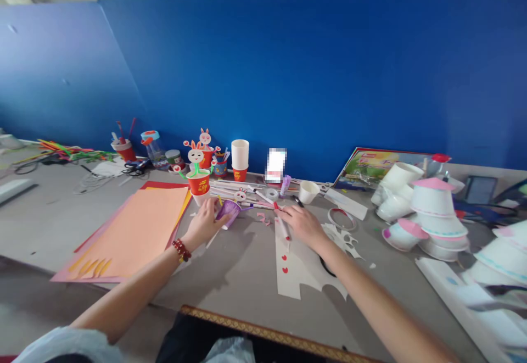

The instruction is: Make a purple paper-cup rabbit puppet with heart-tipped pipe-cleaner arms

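Observation:
My left hand has its thumb and fingers closed at the side of a small purple-coloured paper cup, which is tilted. Beside that hand stands a red-and-white paper cup carrying a rabbit face and green arms with hearts. The fingers of my right hand are on a red-and-white marker. Beneath the marker lies a cut white paper sheet with two small red hearts. A loose rabbit face is near the purple cup; what it rests on is unclear.
Stacked coloured paper lies at left. Along the blue partition stand stacked cups, a blurred-out phone and a pen pot. A tape roll and paper scraps are at right, before paper-cup models.

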The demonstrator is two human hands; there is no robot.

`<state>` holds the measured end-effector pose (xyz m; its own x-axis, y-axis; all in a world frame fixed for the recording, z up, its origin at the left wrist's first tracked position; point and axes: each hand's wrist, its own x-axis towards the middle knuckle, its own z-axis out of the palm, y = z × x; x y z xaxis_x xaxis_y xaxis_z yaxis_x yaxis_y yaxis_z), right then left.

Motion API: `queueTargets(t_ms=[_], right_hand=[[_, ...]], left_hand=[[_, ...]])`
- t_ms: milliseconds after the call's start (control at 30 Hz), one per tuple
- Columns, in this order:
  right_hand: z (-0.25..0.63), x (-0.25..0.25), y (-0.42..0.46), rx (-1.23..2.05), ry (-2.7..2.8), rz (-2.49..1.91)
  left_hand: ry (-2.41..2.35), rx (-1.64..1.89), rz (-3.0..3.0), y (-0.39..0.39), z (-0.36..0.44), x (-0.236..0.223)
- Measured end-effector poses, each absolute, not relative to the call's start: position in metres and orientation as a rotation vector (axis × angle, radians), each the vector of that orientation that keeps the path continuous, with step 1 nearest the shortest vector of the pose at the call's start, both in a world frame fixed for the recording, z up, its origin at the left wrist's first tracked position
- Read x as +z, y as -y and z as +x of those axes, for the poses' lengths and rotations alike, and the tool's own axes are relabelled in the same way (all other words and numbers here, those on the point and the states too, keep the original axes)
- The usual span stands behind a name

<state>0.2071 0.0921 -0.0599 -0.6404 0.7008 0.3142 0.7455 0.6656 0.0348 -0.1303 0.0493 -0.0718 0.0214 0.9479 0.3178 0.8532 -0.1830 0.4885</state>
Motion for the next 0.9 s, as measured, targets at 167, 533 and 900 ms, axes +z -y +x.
queueTargets(t_ms=[167, 533, 900], right_hand=[[0.208, -0.058, -0.075, -0.121, 2.540, -1.098], [0.168, -0.032, -0.017, 0.933, 1.948, -0.993], [0.163, -0.032, -0.025, 1.169, 1.762, -0.884]], left_hand=[[-1.830, 0.814, 1.954, -0.049, -0.129, -0.081], [-1.248, 1.453, 1.863, -0.007, -0.075, -0.049], [-0.854, 1.160, 1.424, -0.007, -0.030, -0.047]])
